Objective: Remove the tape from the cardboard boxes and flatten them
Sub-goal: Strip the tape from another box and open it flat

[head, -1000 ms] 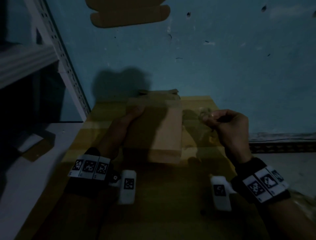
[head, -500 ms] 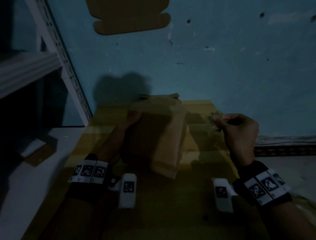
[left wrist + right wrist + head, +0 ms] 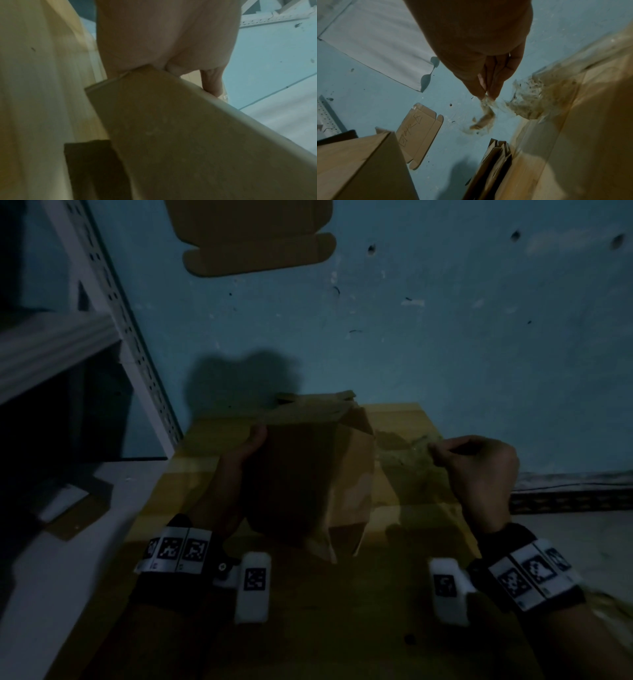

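A small brown cardboard box (image 3: 308,474) is tilted up on one edge above a big flat cardboard sheet (image 3: 308,628). My left hand (image 3: 246,450) grips its left side, with the thumb over the top edge; in the left wrist view the box (image 3: 197,135) fills the frame below my left hand (image 3: 171,47). To the right of the box, my right hand (image 3: 476,467) pinches a crumpled strip of clear tape (image 3: 416,445). In the right wrist view the tape (image 3: 483,116) dangles from the fingertips (image 3: 494,93) of my right hand (image 3: 486,94).
A wad of peeled tape (image 3: 529,97) lies on the big sheet's edge. Flattened boxes (image 3: 494,162) lean behind the sheet. Another flat box (image 3: 257,237) lies on the blue floor ahead. A white metal shelf frame (image 3: 113,313) stands at left.
The left hand has tipped the box up from lying flat onto its edge. The right hand has moved rightwards, away from the box, still pinching the tape.
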